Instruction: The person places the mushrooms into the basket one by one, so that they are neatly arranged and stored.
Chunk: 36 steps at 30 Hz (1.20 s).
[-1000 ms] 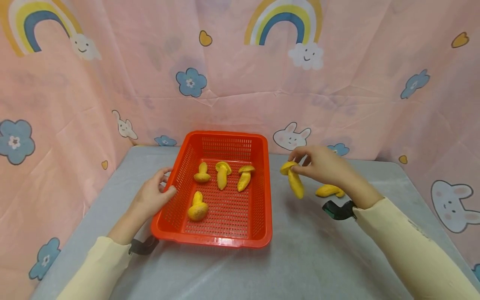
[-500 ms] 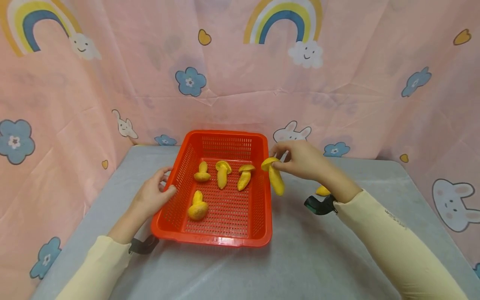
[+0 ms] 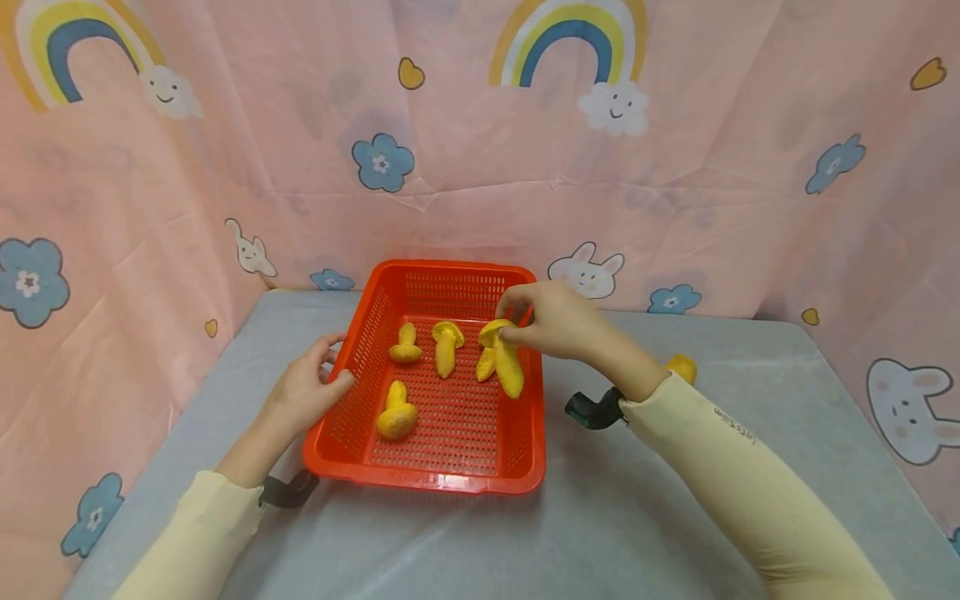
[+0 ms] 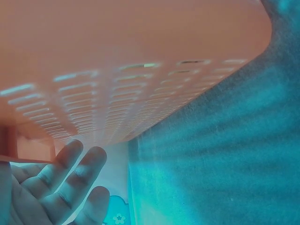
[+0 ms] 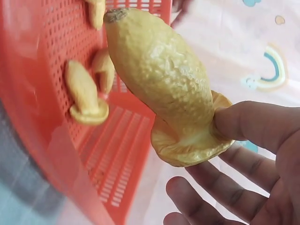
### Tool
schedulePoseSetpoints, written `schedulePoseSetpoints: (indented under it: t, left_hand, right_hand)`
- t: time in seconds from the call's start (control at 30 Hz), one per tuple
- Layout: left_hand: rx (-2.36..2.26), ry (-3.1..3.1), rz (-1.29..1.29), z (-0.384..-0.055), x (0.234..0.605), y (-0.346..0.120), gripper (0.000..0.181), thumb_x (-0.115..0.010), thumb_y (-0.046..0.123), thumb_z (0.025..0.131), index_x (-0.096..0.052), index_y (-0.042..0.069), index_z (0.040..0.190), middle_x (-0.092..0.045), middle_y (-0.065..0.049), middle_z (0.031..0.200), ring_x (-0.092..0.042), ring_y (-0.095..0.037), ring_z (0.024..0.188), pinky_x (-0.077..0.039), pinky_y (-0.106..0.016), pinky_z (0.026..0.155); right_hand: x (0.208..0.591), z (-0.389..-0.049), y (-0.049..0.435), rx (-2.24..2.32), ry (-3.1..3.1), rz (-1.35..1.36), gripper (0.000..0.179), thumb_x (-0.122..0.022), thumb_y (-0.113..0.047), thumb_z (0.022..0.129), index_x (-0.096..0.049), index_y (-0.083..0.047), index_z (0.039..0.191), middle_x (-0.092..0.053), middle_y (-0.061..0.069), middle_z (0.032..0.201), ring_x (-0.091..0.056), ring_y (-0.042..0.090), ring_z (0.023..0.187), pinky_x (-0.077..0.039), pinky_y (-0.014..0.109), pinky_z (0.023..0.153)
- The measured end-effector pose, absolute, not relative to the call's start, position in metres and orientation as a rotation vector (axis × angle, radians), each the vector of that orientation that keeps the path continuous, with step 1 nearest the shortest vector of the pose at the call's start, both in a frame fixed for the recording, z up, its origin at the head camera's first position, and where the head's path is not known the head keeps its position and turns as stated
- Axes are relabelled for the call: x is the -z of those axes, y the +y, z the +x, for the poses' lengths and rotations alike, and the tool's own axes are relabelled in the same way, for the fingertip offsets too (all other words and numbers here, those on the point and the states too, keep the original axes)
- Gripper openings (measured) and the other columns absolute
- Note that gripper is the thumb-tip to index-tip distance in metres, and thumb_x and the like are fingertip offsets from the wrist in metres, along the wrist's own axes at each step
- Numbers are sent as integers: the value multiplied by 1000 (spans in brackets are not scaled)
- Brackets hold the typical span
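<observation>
My right hand (image 3: pixel 558 321) pinches a yellow mushroom (image 3: pixel 510 371) by its cap end, thumb on one side and fingers on the other. It hangs over the right part of the red basket (image 3: pixel 420 480), stem pointing down towards me. Behind it, one mushroom (image 3: pixel 485 365) in the basket is partly covered. Other yellow mushrooms lie on the basket floor: two at the back (image 3: pixel 447 354) and a rounder one (image 3: pixel 396 417) nearer the front. My left hand (image 3: pixel 300 396) holds the basket's left rim, thumb on top; in the left wrist view its fingers (image 4: pixel 61 187) lie outside the slotted wall.
Beyond the basket, a further yellow mushroom (image 3: pixel 682 367) lies on the grey table (image 3: pixel 600 517), partly hidden by my right sleeve (image 3: pixel 720 458). A pink printed cloth (image 3: pixel 480 208) hangs along the table's back and sides.
My right hand has moved left with the mushroom, from above the table across the basket's right rim to over its inside. The left hand and basket have stayed put.
</observation>
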<state>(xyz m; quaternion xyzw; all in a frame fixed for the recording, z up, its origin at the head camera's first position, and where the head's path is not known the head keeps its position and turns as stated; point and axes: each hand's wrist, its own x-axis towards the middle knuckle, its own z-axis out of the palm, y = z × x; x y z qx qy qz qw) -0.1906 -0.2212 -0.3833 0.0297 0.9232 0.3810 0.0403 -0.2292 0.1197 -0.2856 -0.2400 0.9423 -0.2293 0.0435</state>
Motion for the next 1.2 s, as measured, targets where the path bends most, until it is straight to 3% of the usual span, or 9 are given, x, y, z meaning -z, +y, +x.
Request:
schedulePoseSetpoints:
  t: [0.53, 0.83, 1.2]
  left_hand:
    - [-1172, 2830, 106, -191, 383, -221, 59, -55, 21, 89, -37, 11, 144, -58, -16, 113, -62, -21, 78, -58, -32, 63]
    - [-1179, 2829, 100, -191, 383, -221, 59, -55, 21, 89, -37, 11, 145, -58, -15, 113, -61, -21, 77, -58, -32, 63]
    - [-1181, 2831, 92, -190, 383, -222, 59, -55, 21, 89, -37, 11, 144, -58, -15, 113, -61, -21, 78, -58, -32, 64]
  right_hand:
    - [302, -234, 76, 726, 2801, -657, 18, -72, -26, 81, -68, -16, 96, -66, 1, 85, -58, 17, 75, -48, 27, 62]
    - [316, -235, 57, 697, 2778, -610, 18, -71, -28, 83, -69, -17, 96, -64, 0, 81, -56, 15, 66, -46, 25, 56]
    - [337, -240, 42, 715, 2735, -590, 16, -71, -27, 81, -70, -17, 94, -67, -1, 86, -59, 13, 63, -48, 26, 54]
